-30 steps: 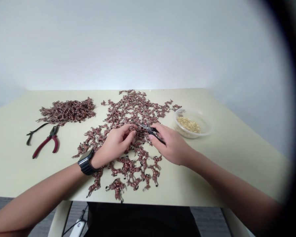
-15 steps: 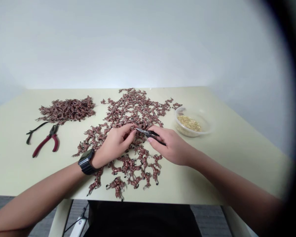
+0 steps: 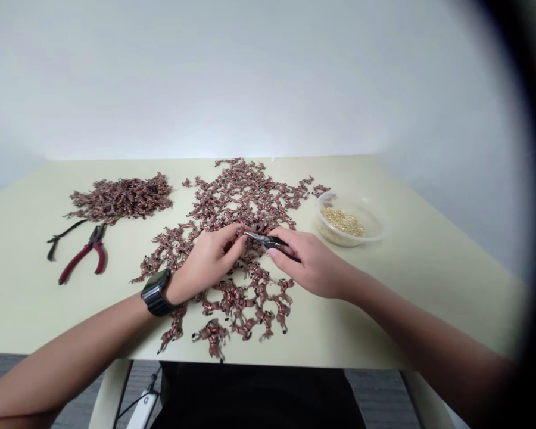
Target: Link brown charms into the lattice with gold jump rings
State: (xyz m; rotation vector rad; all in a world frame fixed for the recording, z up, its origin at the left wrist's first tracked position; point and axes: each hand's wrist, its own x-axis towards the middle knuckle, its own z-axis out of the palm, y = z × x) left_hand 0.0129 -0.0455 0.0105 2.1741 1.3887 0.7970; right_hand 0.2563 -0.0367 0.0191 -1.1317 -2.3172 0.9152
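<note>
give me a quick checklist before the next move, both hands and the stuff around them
1. Right hand gripping the slim metal pliers with black handles: ok.
2. Plier tips at the left hand's fingertips: ok.
3. Single piece pinched in those fingertips: cannot tell, too small and partly hidden.
4. Space around the left wrist free of loose pieces: not ok, shiny reddish-brown figurines lie on both sides.
5. Round clear plastic tub upright, with small gold-coloured pieces inside: ok.
6. Dark red-handled metal pliers away from both hands: ok, lying to the left.
</note>
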